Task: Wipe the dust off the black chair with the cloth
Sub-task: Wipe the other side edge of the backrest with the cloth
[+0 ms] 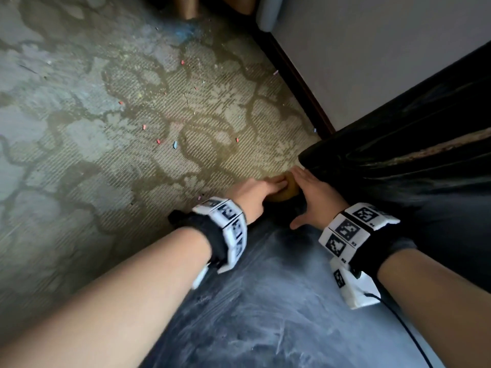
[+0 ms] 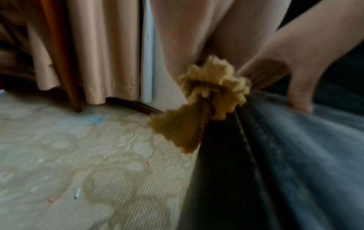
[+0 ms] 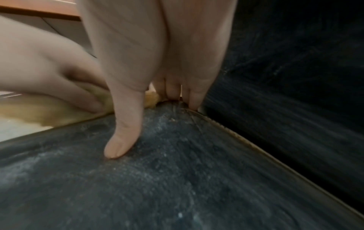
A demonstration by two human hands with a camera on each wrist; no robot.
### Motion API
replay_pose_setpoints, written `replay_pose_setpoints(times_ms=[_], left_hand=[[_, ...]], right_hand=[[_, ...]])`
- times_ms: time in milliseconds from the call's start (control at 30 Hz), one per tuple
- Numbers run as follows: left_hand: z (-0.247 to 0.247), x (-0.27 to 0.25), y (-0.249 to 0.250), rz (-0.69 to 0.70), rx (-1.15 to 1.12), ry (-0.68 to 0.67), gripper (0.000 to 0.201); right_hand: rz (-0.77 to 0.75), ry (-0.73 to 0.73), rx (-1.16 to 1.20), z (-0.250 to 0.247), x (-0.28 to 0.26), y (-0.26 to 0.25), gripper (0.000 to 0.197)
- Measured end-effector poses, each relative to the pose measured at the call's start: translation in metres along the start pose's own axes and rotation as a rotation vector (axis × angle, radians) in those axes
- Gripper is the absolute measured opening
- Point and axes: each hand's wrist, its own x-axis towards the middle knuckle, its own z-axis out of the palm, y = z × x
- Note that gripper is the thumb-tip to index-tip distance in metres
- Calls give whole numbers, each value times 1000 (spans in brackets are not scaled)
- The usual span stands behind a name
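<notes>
The black chair's seat [image 1: 265, 301] is streaked with pale dust, and its backrest [image 1: 425, 155] rises at the right. At the seat's far corner my left hand [image 1: 255, 191] grips a bunched yellow cloth [image 1: 285, 195]. In the left wrist view the cloth [image 2: 206, 99] hangs over the seat edge [image 2: 295, 171]. My right hand [image 1: 310, 197] lies open beside it, its fingers by the backrest seam. In the right wrist view its thumb [image 3: 122, 140] presses the dusty seat [image 3: 177, 186], and my left hand [image 3: 49, 77] holds the cloth [image 3: 59, 113].
A patterned carpet [image 1: 119, 128] strewn with small coloured crumbs lies left of the chair. A pale wall [image 1: 372, 49] with a dark baseboard runs behind it. Beige curtains [image 2: 102, 54] and a wooden leg [image 2: 67, 70] stand further back.
</notes>
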Motion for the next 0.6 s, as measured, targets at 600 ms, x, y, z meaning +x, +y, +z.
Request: replay_pose_setpoints(times_ms=[600], left_hand=[[4, -45, -20, 32, -1, -32, 72]], right_hand=[[4, -90, -199, -6, -1, -7, 104]])
